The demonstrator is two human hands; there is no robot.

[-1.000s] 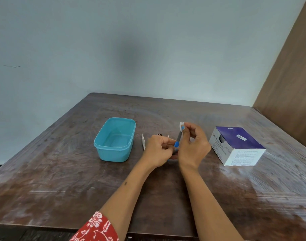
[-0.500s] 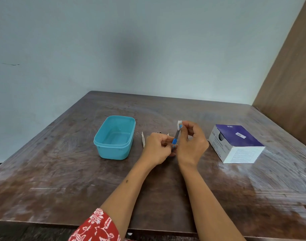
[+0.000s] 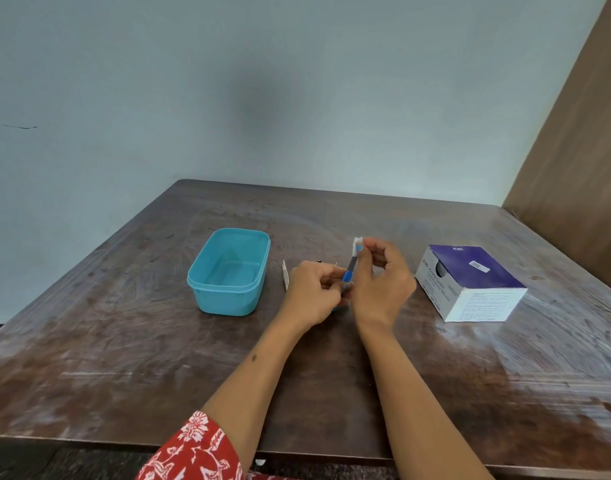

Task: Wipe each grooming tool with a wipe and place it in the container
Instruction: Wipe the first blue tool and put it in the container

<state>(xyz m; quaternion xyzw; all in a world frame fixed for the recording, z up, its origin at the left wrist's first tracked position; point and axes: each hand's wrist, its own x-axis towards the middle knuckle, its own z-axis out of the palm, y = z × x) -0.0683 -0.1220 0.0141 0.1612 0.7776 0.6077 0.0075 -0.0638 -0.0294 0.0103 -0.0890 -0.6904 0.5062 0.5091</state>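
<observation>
At a worn wooden table, a person wipes a slim blue-handled grooming tool held upright btwn both hands, above the tabletop & just right of the empty teal container. Left hand is curled round the tool's lower handle; right hand pinches a small white wipe at the tool's top end w/ thumb & forefinger, other fingers loosely bent. Risks, as I judge them: the pinch sits right at the tip, so the wipe could slide off the end and drop to the table; the low, narrow grip could let the tool twist or slip if the wipe drags; and the lower handle, covered by the left fingers, may go uncleaned w/o a re-grip. The container is near the left hand, so the drop-in looks easy. A thin white strip lies flat btwn container & left hand; more small items behind the hands are too hidden to name. A purple-&-white swab box sits well apart to the right.
</observation>
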